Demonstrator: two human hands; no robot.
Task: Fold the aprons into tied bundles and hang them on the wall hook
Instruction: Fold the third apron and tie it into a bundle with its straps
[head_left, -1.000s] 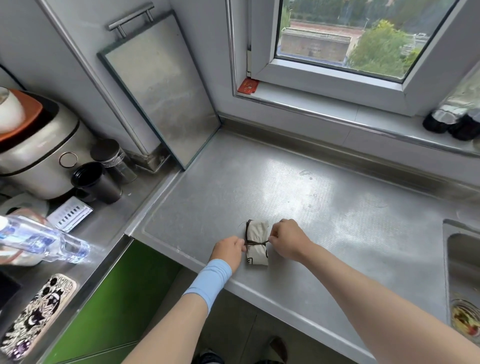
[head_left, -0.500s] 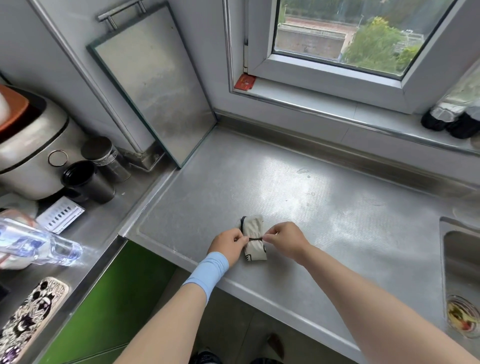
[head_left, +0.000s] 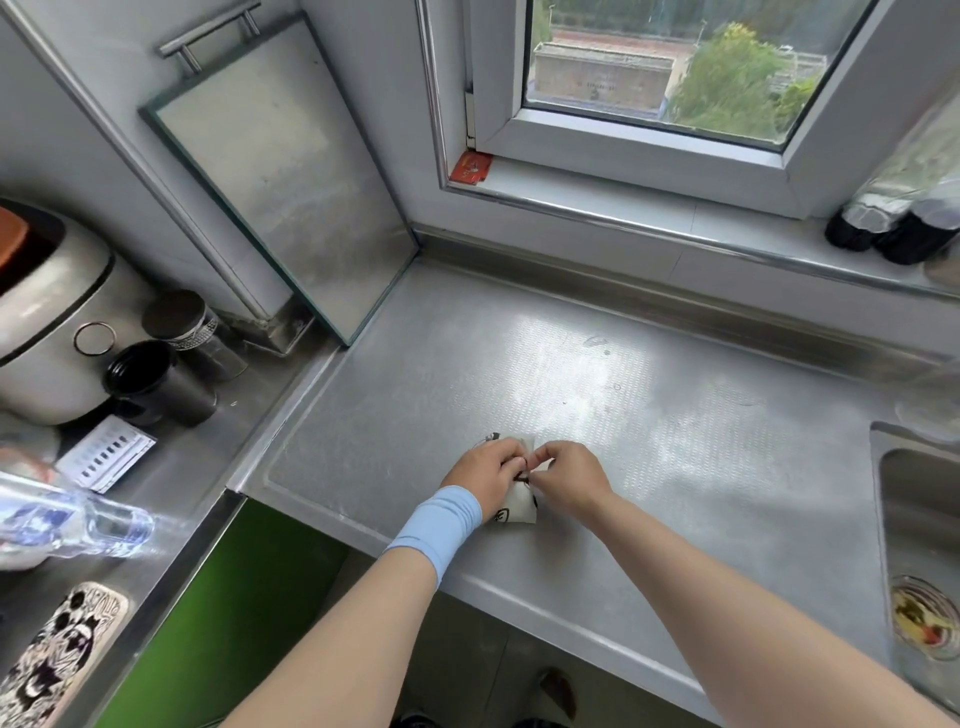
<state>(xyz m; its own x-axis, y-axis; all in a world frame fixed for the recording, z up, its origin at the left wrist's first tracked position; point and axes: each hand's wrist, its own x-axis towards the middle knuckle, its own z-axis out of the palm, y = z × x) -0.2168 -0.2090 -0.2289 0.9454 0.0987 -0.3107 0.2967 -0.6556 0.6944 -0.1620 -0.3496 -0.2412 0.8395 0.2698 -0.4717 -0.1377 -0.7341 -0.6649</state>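
2 hands (head_left: 485, 475) (head_left: 566, 475) on apron bundle (head_left: 514, 514), seemingly unlabelled.

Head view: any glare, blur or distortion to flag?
Head view: window glare on the countertop behind the hands; plastic bottle at left edge smeared; wide-angle bends the window frame; apron bundle sharp but mostly covered by left hand and right hand.

A home kitchen, by the look of it: a stainless steel counter (head_left: 597, 374) runs beneath a window (head_left: 675, 67), with a sink (head_left: 919, 525) at its right end and what seems a rice cooker (head_left: 47, 332) off its left end.
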